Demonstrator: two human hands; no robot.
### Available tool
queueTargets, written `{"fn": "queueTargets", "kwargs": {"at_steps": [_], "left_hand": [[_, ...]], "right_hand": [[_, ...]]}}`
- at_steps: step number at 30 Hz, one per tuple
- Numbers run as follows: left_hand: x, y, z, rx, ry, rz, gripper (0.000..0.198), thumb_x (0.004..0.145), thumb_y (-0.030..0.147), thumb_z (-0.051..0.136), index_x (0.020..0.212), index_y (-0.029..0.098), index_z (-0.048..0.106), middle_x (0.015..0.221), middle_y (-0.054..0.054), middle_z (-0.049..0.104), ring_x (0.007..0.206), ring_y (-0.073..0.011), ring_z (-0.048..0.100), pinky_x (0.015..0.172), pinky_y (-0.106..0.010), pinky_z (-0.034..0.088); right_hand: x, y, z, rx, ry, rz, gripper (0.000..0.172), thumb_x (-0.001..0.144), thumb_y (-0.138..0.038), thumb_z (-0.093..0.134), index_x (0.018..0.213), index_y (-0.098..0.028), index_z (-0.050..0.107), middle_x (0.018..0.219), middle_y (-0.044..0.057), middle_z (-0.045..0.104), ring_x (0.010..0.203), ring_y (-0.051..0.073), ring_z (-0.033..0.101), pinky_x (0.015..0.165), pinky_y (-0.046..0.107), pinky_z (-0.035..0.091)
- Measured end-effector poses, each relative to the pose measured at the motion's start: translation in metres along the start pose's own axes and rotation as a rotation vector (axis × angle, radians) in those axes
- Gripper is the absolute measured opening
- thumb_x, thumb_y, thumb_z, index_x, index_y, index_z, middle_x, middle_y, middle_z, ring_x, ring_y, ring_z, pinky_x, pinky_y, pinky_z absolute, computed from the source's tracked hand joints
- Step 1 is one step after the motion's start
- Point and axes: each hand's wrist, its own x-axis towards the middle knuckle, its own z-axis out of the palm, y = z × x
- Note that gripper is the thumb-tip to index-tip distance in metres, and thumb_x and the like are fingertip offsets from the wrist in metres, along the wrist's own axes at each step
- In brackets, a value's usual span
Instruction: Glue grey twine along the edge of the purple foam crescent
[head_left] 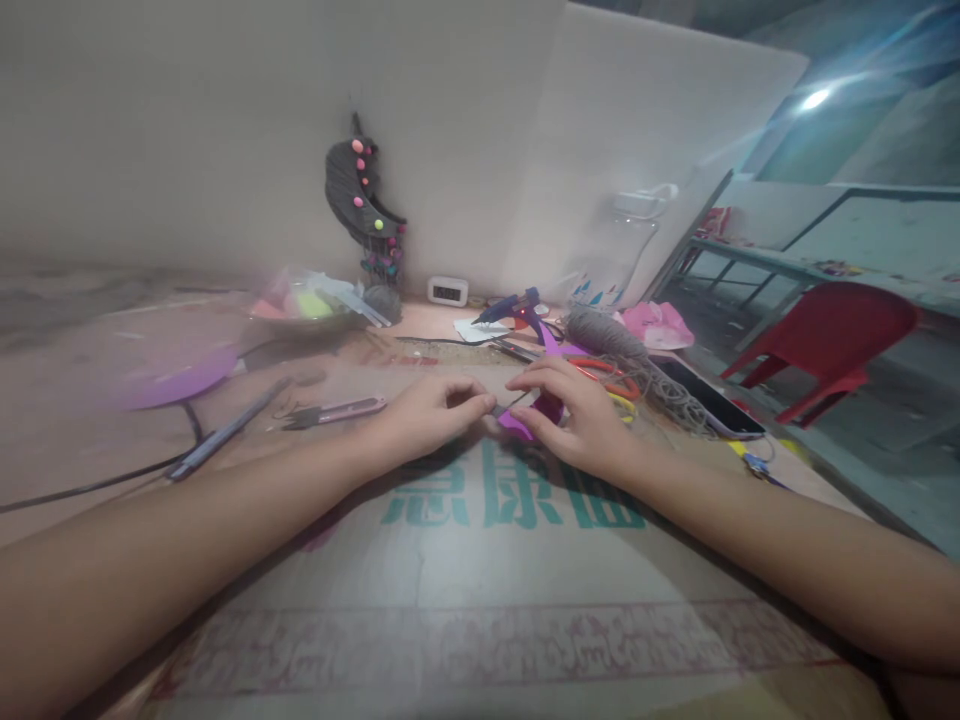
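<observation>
My left hand (435, 415) is closed in a pinch, thumb against forefinger, at a small dark grey end whose kind is blurred. Facing it, my right hand (576, 412) curls its thumb and fingers around a bright purple strip (517, 426), which looks like paper or felt. The strip's far part is hidden behind the right fingers. Both hands hover low over a printed board (450, 570) with green characters. Left of my left hand lies a pair of pliers or a cutter (334, 411). Orange-handled scissors (611, 375) and a yellow handle (624, 406) are just beyond my right hand.
A blue glue gun (514, 308) rests at the back beside a white clock (448, 291). Grey yarn (607, 333), a phone (709, 398) and a pink bag (656, 325) lie right. Left are a pen (229, 430), a purple disc (180, 380) and a filled bowl (300, 318).
</observation>
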Motion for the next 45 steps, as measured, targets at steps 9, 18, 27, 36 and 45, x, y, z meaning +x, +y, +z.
{"fn": "queueTargets", "kwargs": {"at_steps": [9,18,27,36,45], "left_hand": [[-0.0022,0.0036,-0.0003,0.068,-0.005,0.066,0.033,0.088,0.039,0.045,0.079,0.016,0.066,0.072,-0.001,0.063,0.068,-0.0138,0.054,0.061,-0.023,0.039],[-0.0019,0.0023,-0.0002,0.111,-0.007,0.093,0.034,0.089,0.040,0.044,0.077,0.015,0.064,0.069,0.000,0.059,0.065,-0.0130,0.051,0.060,-0.024,0.037],[-0.0024,0.0046,-0.0007,0.102,-0.060,0.157,0.033,0.090,0.037,0.043,0.079,0.016,0.065,0.075,-0.001,0.063,0.071,-0.0142,0.054,0.066,-0.024,0.039],[-0.0035,0.0055,-0.0008,0.062,0.013,0.092,0.035,0.091,0.041,0.041,0.081,0.016,0.064,0.075,-0.001,0.063,0.070,-0.0143,0.055,0.063,-0.024,0.039],[-0.0006,0.0012,-0.0017,0.160,0.159,0.151,0.034,0.093,0.037,0.040,0.079,0.016,0.063,0.079,-0.002,0.063,0.081,-0.0168,0.057,0.076,-0.027,0.043]], "right_hand": [[0.0017,-0.0003,0.0015,-0.052,-0.073,-0.095,0.015,0.088,-0.029,0.054,0.093,-0.020,0.065,0.093,0.008,0.062,0.091,0.021,0.054,0.082,0.038,0.041],[0.0016,0.0044,0.0045,-0.068,-0.115,-0.090,0.016,0.090,-0.025,0.049,0.082,-0.018,0.061,0.086,0.006,0.062,0.084,0.019,0.049,0.078,0.038,0.036],[0.0023,0.0039,0.0048,-0.036,-0.129,-0.091,0.017,0.092,-0.024,0.048,0.081,-0.018,0.059,0.082,0.006,0.062,0.081,0.018,0.049,0.077,0.035,0.038],[0.0020,0.0054,0.0024,-0.093,-0.051,-0.064,0.021,0.093,-0.030,0.048,0.102,-0.020,0.063,0.106,0.008,0.064,0.103,0.022,0.052,0.093,0.042,0.035],[0.0026,0.0050,0.0045,-0.103,-0.095,-0.060,0.013,0.089,-0.025,0.052,0.081,-0.019,0.060,0.087,0.006,0.064,0.094,0.022,0.051,0.090,0.043,0.035]]}}
